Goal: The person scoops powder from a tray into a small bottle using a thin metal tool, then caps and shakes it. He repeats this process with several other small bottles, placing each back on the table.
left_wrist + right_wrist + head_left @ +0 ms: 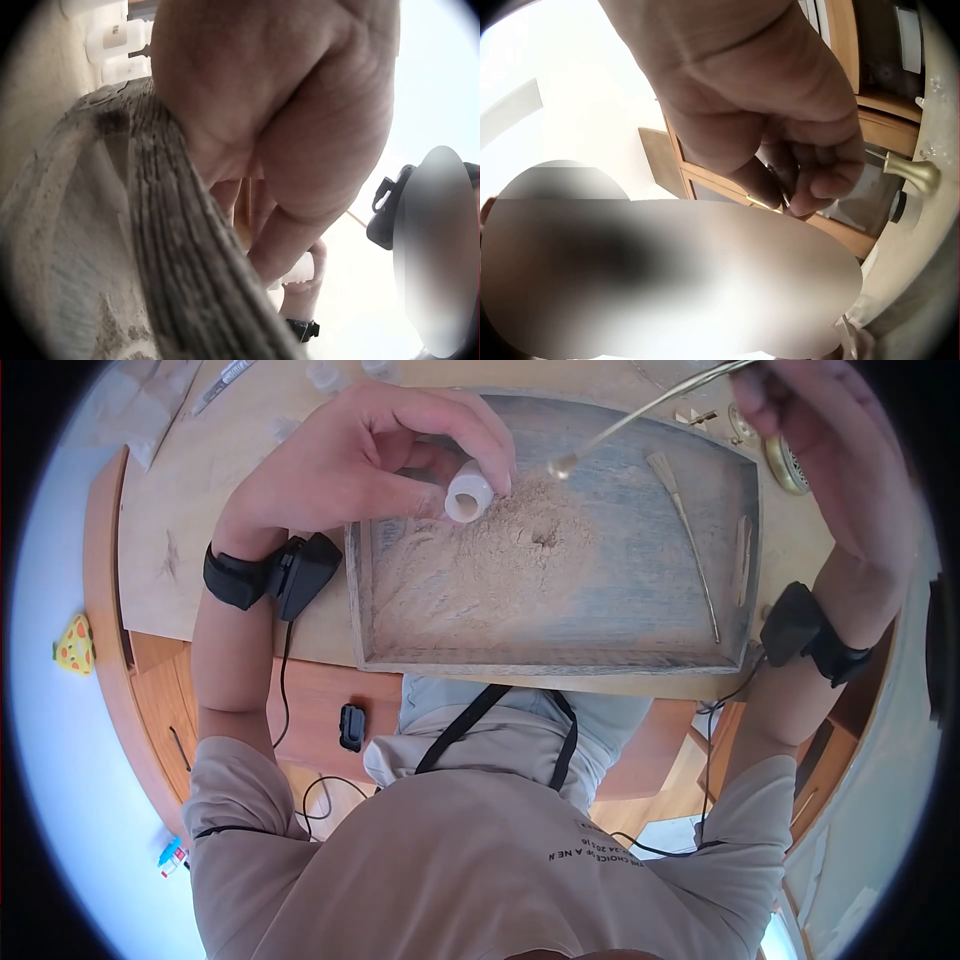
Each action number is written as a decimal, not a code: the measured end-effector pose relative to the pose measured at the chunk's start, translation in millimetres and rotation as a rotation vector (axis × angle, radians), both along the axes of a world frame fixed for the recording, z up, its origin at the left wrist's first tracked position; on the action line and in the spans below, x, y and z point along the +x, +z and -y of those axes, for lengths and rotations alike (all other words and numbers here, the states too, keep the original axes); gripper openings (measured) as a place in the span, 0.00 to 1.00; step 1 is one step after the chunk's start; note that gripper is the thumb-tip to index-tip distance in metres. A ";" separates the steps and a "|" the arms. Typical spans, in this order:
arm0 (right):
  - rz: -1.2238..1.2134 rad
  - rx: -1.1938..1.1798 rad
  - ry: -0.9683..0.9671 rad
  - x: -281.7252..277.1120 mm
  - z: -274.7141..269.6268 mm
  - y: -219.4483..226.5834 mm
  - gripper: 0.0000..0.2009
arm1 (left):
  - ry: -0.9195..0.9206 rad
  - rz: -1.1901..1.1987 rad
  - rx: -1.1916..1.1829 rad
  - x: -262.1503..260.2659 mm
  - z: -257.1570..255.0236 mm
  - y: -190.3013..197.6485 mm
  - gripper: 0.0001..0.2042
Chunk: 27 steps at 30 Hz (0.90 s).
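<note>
My left hand (pixel 365 455) grips a small white plastic bottle (pixel 470 492) over the tray, its uncapped mouth tilted toward me. Between the fingers of my right hand (pixel 840 460) is the long thin handle of a brass spoon (pixel 640 410). The spoon's small bowl hangs above the tray, to the right of the bottle. Light brown powder (pixel 520 565) lies spread in the wooden tray (pixel 560 660), with a small dent in its middle. In the right wrist view only a short piece of the brass handle (pixel 763 203) shows by the fingertips.
A thin brush (pixel 685 520) lies along the tray's right side. Brass pieces (pixel 787 465) sit beyond its right edge. More white bottles (pixel 120 39) stand past the far left of the tray. A marker (pixel 222 385) and a clear bag (pixel 135 405) lie at the upper left.
</note>
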State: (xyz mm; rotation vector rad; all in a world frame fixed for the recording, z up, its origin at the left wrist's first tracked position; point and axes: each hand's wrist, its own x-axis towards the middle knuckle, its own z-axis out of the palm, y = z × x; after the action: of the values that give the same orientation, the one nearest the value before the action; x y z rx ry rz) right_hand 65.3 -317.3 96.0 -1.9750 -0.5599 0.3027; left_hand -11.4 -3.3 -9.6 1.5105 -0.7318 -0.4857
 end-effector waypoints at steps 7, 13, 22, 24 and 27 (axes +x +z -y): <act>-0.169 -0.084 0.105 -12.1 -33.6 -12.3 0.12 | 0.023 -0.071 0.078 -4.2 -0.4 1.6 0.19; -0.330 0.023 0.044 -4.2 -30.9 -27.0 0.11 | 0.046 -0.143 0.126 -7.1 -0.1 6.1 0.22; -0.278 0.120 0.001 3.9 -16.4 -22.7 0.13 | 0.023 -0.092 0.150 -6.0 -0.8 3.9 0.22; -0.268 0.153 -0.002 7.0 -11.6 -19.5 0.13 | 0.005 -0.077 0.150 -4.7 -1.9 2.4 0.22; -0.239 0.190 0.002 11.4 -4.8 -15.0 0.13 | -0.002 -0.053 0.180 -4.8 -1.5 4.8 0.22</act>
State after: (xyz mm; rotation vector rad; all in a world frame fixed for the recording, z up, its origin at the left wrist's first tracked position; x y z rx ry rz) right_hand 76.7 -312.5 81.0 -1.7265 -0.4203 0.4624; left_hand -16.2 -1.7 -4.9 1.6581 -0.6623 -0.6042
